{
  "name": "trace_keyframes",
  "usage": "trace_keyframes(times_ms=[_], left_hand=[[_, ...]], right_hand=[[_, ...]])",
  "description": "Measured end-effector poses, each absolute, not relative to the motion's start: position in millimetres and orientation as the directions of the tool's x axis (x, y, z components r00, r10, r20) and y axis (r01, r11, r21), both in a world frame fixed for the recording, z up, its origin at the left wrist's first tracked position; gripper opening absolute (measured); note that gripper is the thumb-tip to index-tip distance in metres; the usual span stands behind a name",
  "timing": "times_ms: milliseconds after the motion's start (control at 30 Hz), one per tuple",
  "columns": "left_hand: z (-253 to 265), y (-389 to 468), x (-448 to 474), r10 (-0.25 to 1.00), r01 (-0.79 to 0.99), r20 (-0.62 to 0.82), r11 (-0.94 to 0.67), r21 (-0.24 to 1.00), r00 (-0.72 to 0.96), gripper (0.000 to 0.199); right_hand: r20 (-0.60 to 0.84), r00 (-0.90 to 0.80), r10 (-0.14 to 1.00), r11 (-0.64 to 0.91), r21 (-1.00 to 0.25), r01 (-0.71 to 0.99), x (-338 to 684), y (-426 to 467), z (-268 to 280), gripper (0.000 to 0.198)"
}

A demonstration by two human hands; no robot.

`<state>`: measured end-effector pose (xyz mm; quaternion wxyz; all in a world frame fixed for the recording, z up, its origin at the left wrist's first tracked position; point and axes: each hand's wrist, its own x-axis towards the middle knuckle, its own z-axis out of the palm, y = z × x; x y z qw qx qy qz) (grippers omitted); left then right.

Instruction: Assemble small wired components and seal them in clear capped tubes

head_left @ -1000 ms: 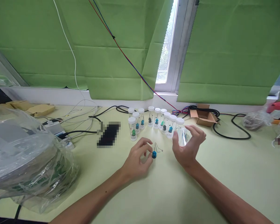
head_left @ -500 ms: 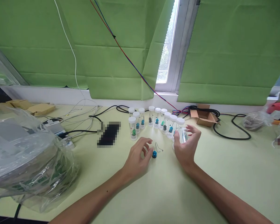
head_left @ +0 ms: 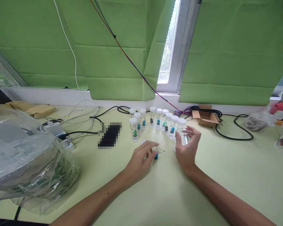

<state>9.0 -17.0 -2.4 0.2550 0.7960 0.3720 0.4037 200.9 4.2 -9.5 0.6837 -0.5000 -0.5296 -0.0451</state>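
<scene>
A small blue part with thin bent wire legs [head_left: 156, 156] stands on the table. My left hand [head_left: 141, 158] is beside it, its thumb and index fingertips apart around the part's left side and wires; whether they touch it I cannot tell. Behind the left fingers a bit of something pale and flat [head_left: 143, 142] shows. My right hand [head_left: 188, 149] curls round a clear tube [head_left: 185, 138] at the right end of a row of capped tubes; the fingers partly hide it. In the nearby white-capped tubes [head_left: 172, 128] sit similar blue, green and dark parts.
Further left lies a blurred-out black rectangle [head_left: 109, 135]. A big clear plastic bag [head_left: 35, 163] over equipment fills the left side. Behind the tubes, an open cardboard box [head_left: 206, 119] sits among black cables [head_left: 235, 138]. Green blinds [head_left: 122, 62] hang along the window.
My left hand has moved slightly right, its fingers now partly covering the blue part and its wires. My right hand has shifted a little left.
</scene>
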Motion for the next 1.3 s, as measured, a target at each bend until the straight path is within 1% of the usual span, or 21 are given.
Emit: trace_keyframes(times_ms=[267,567,733,900,1033,1133,1233,1300], left_hand=[[-3,-16,9,0.79,0.371,0.448,-0.599,0.71,0.417,0.014],[0,-16,9,0.795,0.408,0.471,-0.603,0.686,0.383,0.022],[0,-15,9,0.789,0.418,0.491,-0.612,0.671,0.368,0.023],[0,-15,8,0.784,0.424,0.511,-0.621,0.659,0.352,0.024],[2,-14,6,0.791,0.426,0.519,-0.611,0.667,0.323,0.024],[5,-13,4,0.795,0.406,0.548,-0.605,0.685,0.26,0.022],[8,-11,0,0.8,0.371,0.589,-0.583,0.723,0.109,0.019],[10,-11,-2,0.792,0.33,0.61,-0.575,0.749,-0.006,0.018]], right_hand=[[0.766,0.416,0.49,0.557,-0.642,0.527,197,2,-14,0.044],[0.734,0.374,0.567,0.608,-0.679,0.411,189,-3,-12,0.044],[0.696,0.34,0.632,0.594,-0.717,0.364,188,-4,-14,0.041],[0.654,0.271,0.706,0.535,-0.743,0.402,189,-4,-17,0.03],[0.668,0.18,0.722,0.537,-0.705,0.462,189,-5,-16,0.025],[0.718,0.099,0.689,0.589,-0.634,0.501,188,-6,-14,0.026],[0.749,-0.016,0.663,0.645,-0.56,0.52,187,-7,-15,0.027],[0.741,-0.099,0.665,0.668,-0.53,0.521,187,-8,-16,0.027]])
